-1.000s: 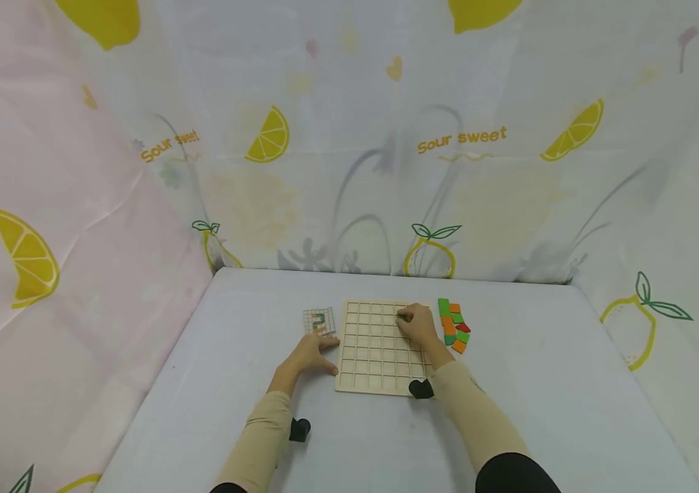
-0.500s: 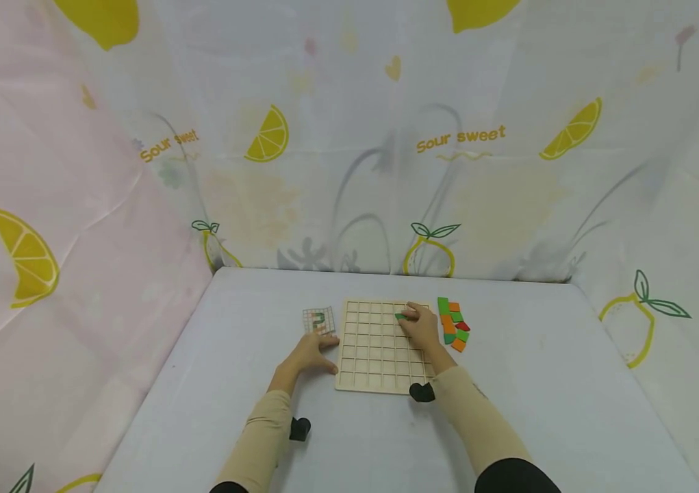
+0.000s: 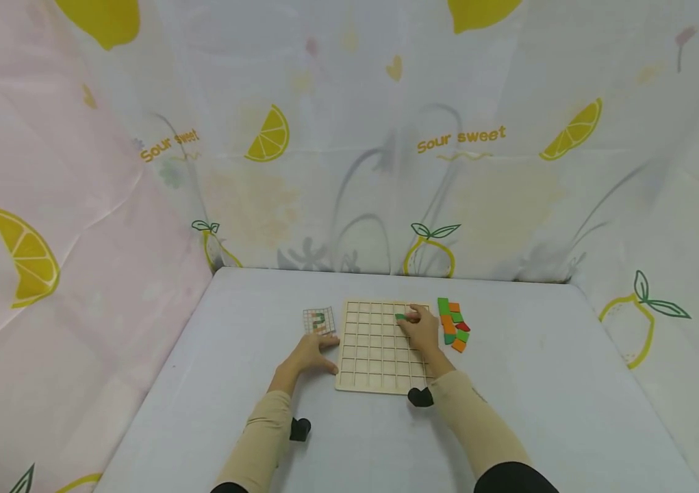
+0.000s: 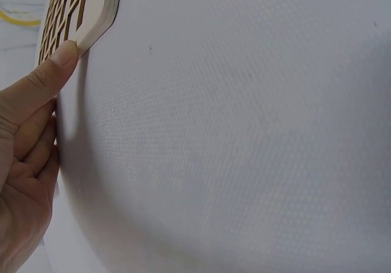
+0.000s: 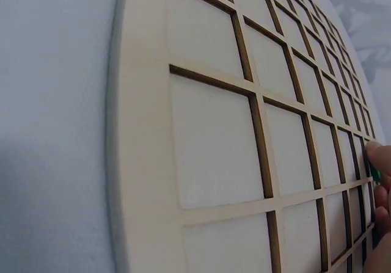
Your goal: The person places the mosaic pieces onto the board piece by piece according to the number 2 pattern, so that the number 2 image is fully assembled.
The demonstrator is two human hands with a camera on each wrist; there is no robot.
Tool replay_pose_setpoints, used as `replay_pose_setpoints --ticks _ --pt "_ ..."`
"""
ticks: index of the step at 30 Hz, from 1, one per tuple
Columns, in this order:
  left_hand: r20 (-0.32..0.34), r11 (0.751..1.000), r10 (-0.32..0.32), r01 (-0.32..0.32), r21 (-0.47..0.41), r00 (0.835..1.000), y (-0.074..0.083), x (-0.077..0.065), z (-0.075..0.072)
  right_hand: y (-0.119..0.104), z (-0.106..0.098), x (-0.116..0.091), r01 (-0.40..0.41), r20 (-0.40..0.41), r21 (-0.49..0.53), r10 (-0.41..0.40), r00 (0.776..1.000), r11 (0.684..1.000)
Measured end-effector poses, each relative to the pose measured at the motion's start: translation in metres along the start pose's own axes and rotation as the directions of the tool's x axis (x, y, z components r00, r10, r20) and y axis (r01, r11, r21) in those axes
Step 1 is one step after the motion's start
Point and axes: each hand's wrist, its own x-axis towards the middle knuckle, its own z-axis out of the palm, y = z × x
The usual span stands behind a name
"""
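Observation:
A pale wooden grid board (image 3: 369, 352) lies flat on the white table. My left hand (image 3: 309, 355) rests against its left edge, thumb and fingers spread apart; in the left wrist view the thumb (image 4: 65, 54) touches the rim near a corner. Over the upper right cells, my right hand (image 3: 422, 330) pinches a small green piece (image 3: 400, 316) by its side. Only a sliver of that green piece (image 5: 375, 174) shows beside the fingers in the right wrist view, so its full shape is hidden. Whether it sits in a cell or just above, I cannot tell.
Several loose orange, green and red pieces (image 3: 450, 324) lie right of the board. A small gridded pattern card (image 3: 318, 320) with a coloured figure lies to its left, just beyond my left hand. Printed curtains (image 3: 349, 171) enclose the table's back and sides.
More of the green piece shows now at the right fingertips, and the right hand has shifted very slightly. My left hand and the board stay in place.

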Motion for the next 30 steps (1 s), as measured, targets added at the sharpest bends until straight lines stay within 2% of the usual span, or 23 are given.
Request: replay_pose_setpoints --ticks 4,10,17,20,24,27,30 --pt "-0.003 1.000 -0.004 0.004 0.006 1.000 -0.0013 0.0003 0.0004 -0.0025 0.0025 -0.0008 -0.031 0.004 0.029 0.031 1.000 0.999" --pt "-0.003 1.000 -0.003 0.003 0.019 1.000 -0.0008 0.0010 -0.0003 -0.0029 -0.0014 0.0021 -0.049 0.053 0.057 0.046 0.998 0.997" --pt "0.002 1.000 0.021 -0.021 0.019 1.000 0.0016 0.0006 -0.0030 0.0007 -0.0049 0.0047 -0.023 -0.004 0.067 0.023 1.000 0.998" --pt "0.002 0.999 0.036 -0.036 0.014 0.999 0.0024 -0.0006 -0.0037 0.0008 -0.0051 0.0042 0.000 -0.001 0.042 0.000 1.000 0.999" --pt "-0.008 0.999 0.052 -0.052 0.015 0.999 0.0034 -0.0017 -0.0036 -0.0005 -0.0054 0.0034 0.090 0.091 -0.033 -0.087 0.992 0.995" --pt "-0.010 0.999 0.043 -0.042 0.011 0.999 0.0031 -0.0015 -0.0026 0.0022 -0.0024 0.0048 0.185 0.157 -0.135 -0.164 0.974 0.973" --pt "-0.002 1.000 0.023 -0.023 -0.002 1.000 0.0027 -0.0017 -0.0016 0.0043 0.0026 0.0056 0.227 0.164 -0.228 -0.192 0.968 0.947"
